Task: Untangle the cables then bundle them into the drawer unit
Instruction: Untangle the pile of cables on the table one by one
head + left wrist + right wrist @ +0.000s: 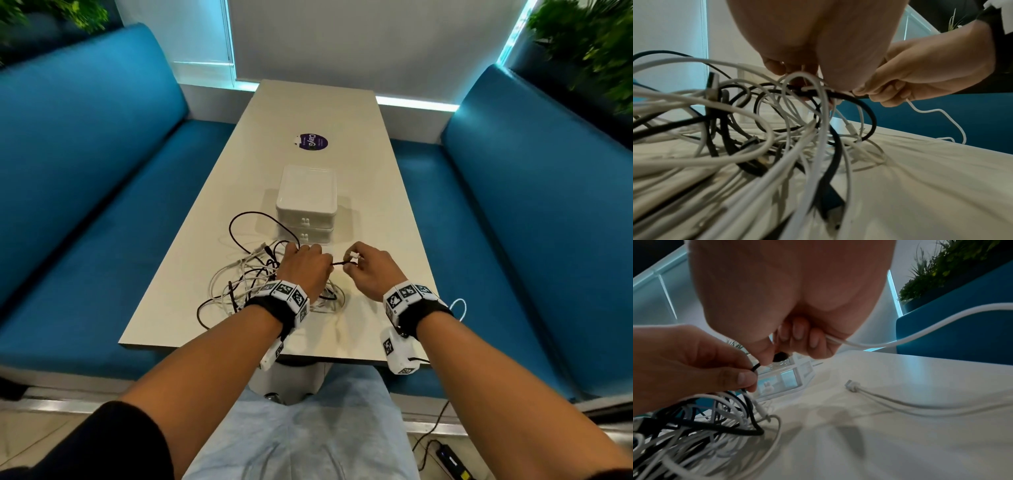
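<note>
Head view: cream table [370, 192] between blue benches [102, 178], cables [246, 284] heaped.

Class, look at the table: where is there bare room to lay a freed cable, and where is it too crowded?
Bare: the far table beyond the purple sticker, and the strip right of the drawer unit. Crowded: the near left, where the cable tangle spreads under the left hand; the right hand pinches a black cable beside it.

cables [253, 281]: black and white, tangled heap, near-left on table | drawer unit [306, 202]: white, two drawers shut, just beyond heap
</note>
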The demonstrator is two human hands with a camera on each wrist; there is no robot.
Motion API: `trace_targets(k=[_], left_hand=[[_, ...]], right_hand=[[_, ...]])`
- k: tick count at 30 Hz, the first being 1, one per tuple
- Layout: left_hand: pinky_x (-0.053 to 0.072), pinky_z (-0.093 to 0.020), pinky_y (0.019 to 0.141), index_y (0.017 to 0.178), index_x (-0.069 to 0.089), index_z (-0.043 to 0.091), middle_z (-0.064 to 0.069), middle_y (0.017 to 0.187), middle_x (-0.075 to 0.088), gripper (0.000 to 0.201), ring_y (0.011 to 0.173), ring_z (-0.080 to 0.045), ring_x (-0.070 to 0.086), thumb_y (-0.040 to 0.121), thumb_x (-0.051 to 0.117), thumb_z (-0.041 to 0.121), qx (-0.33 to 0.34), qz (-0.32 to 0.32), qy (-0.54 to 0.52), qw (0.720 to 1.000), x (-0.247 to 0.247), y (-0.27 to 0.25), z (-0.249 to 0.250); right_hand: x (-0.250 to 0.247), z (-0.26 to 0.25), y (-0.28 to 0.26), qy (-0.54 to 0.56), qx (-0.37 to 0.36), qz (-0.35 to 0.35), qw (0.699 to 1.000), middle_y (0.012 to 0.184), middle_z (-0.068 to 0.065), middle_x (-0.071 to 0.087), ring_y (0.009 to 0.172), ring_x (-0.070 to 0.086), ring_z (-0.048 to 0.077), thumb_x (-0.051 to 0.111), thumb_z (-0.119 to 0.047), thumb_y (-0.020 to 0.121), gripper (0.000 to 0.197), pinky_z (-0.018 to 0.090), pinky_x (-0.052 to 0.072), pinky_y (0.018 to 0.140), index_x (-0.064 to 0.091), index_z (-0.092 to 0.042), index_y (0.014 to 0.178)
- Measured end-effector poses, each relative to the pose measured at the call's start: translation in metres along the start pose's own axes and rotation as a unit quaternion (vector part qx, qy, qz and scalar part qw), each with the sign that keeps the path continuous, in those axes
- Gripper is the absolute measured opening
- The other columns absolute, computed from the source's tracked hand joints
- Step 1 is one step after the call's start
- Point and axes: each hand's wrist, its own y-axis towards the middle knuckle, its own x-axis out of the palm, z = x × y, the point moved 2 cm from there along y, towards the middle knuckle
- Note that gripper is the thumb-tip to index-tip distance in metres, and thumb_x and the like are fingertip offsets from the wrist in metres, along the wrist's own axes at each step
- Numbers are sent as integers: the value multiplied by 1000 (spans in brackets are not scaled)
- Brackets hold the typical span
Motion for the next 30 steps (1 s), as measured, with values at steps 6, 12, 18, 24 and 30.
trace_targets(k=[6, 12, 18, 24, 30], left_hand=[[32, -43, 94, 102, 69, 22, -2, 106, 61, 33, 108, -26, 54, 101, 41, 38, -58, 22, -31, 998, -4, -9, -14], [30, -44, 92, 99, 64, 22, 1, 107, 63, 32, 109, -26, 49, 103, 38, 40, -81, 33, -84, 993, -3, -13, -16], [33, -42, 86, 107, 57, 27, 2, 86, 66, 24, 95, -27, 56, 98, 36, 20, -66, 25, -103, 992, 2, -19, -18], [28, -40, 82, 117, 55, 31, 2, 86, 69, 25, 92, -25, 59, 104, 33, 28, -54, 43, -98, 993, 4, -26, -24], [28, -44, 86, 98, 62, 29, 2, 94, 70, 22, 101, -27, 50, 96, 42, 36, -58, -9, -59, 996, 2, -24, -13]], right_hand=[[1, -6, 6, -13, 62, 9, 998, 107, 20, 65, 94, 61, 38, 36, -25, 101, 31, 37, 49, 80, 56, -6, 115], [14, -27, 13, -3, 82, -12, 997, 119, 13, 65, 111, 59, 33, 36, -22, 100, 33, 35, 47, 93, 66, -11, 109], [34, -50, 18, 33, 84, -45, 995, 109, 16, 66, 105, 60, 34, 35, -38, 103, 41, 33, 39, 81, 63, -8, 103], [42, -43, 24, 79, 109, -69, 988, 91, 14, 68, 88, 64, 31, 39, -37, 103, 45, 31, 44, 76, 68, -4, 93], [38, -37, 23, -144, 66, -50, 986, 107, 18, 65, 103, 60, 38, 36, -23, 102, 32, 35, 44, 76, 62, -5, 102]])
